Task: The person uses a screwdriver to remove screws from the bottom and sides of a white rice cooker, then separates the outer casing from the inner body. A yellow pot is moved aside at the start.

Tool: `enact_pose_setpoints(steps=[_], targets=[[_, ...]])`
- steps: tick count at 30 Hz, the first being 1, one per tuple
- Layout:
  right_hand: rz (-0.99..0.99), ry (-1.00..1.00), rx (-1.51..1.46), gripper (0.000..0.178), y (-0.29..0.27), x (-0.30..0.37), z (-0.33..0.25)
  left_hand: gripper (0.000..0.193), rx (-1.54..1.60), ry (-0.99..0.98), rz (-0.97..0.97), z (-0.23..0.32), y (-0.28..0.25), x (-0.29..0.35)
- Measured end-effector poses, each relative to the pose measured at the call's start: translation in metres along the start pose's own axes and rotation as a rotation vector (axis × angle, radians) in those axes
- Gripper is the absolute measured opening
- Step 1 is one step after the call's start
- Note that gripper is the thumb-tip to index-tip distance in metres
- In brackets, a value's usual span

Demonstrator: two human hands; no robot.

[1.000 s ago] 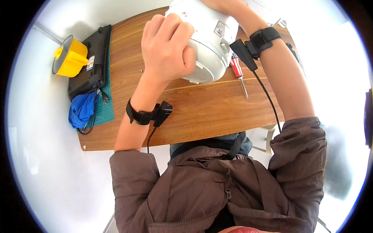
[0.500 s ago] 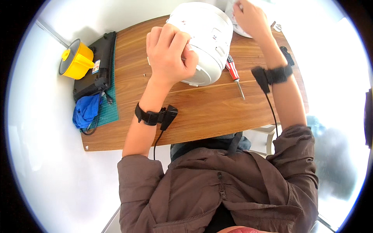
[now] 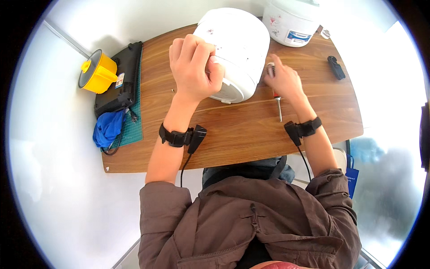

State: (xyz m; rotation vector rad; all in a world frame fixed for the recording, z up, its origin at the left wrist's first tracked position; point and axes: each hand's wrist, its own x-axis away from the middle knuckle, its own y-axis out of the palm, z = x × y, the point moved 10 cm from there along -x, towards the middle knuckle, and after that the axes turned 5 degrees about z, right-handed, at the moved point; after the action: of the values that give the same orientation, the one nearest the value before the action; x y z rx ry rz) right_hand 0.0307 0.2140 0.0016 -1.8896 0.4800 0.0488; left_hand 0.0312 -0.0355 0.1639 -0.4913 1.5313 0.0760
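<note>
A white rice cooker point(image 3: 242, 40) with small floral marks lies tipped over on the wooden table, a rounded end towards me. My left hand point(image 3: 193, 67) is closed at its left side, the fingers curled into a fist; the part they grip is hidden beneath them. Right of the cooker, my right hand point(image 3: 284, 80) bends its fingers around the handle of a screwdriver point(image 3: 279, 107). The metal shaft points towards me, and some red handle shows below the fingers. The fingers are slightly blurred.
Another white rice cooker point(image 3: 291, 27) with flowers and a blue label stands at the far right. A black object point(image 3: 336, 68) lies near the right edge. At left are a yellow lidded pot point(image 3: 99, 74), a black appliance point(image 3: 127, 87), a blue cloth point(image 3: 109, 129) and a green cutting mat point(image 3: 134, 130).
My right hand has come down from the far-right rice cooker to the screwdriver handle. My left hand stays at the tipped cooker. The view has shifted slightly.
</note>
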Motion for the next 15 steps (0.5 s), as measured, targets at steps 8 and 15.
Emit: enact_pose_setpoints(steps=[8,15], targets=[[0.775,-0.231,-0.351,0.042,-0.213,0.021,-0.044,0.01,-0.009,-0.011,0.004,-0.003,-0.001,0.003],[1.177,-0.468,-0.889,0.044,-0.254,0.053,-0.103,0.009,-0.018,-0.024,0.026,-0.008,-0.002,0.007]])
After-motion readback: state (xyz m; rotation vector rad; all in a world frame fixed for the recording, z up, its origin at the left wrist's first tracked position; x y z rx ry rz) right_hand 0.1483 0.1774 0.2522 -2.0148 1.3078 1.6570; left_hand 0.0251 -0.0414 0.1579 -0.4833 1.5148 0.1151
